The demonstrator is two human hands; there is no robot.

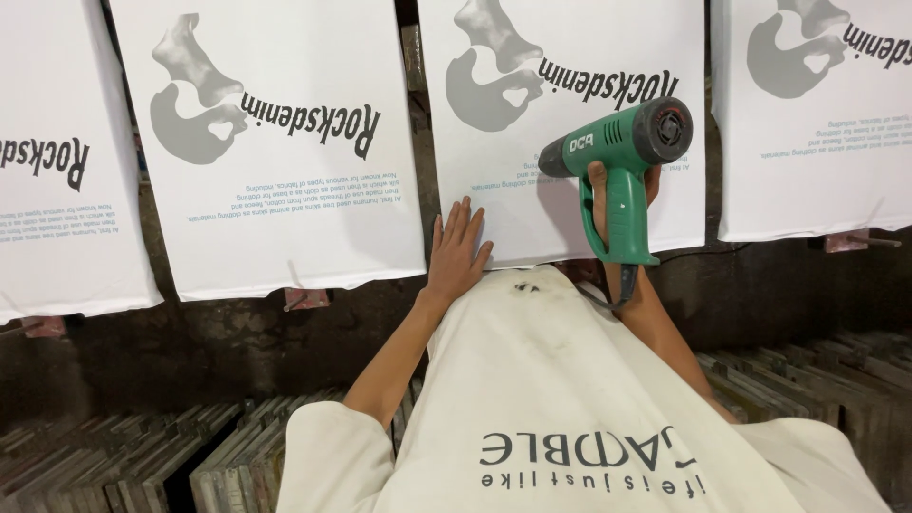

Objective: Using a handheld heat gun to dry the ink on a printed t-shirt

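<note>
Overhead, a row of white printed garment panels lies stretched flat side by side, each bearing a grey bone-like shape, a line of black lettering and small grey text; laid taut like this, the printed faces stay smooth and open to the air. The middle panel (560,199) sits directly in front of the person, its lower edge hanging just over the dark, stained counter (237,332) beneath. Below that, stacks of flat framed boards (114,456) stand on edge in a rack, packed close.

The person's pale shirt (570,380) fills the lower centre. The left hand (456,252) rests palm down on the bottom edge of the middle panel, fingers spread wide and holding nothing, apparently pinning the cloth so it does not lift. The right hand (622,190) is wrapped around the grip of a green heat gun (617,157), held just above the same panel with its dark nozzle aimed left, toward the small text, seemingly to pass hot air across the print.
</note>
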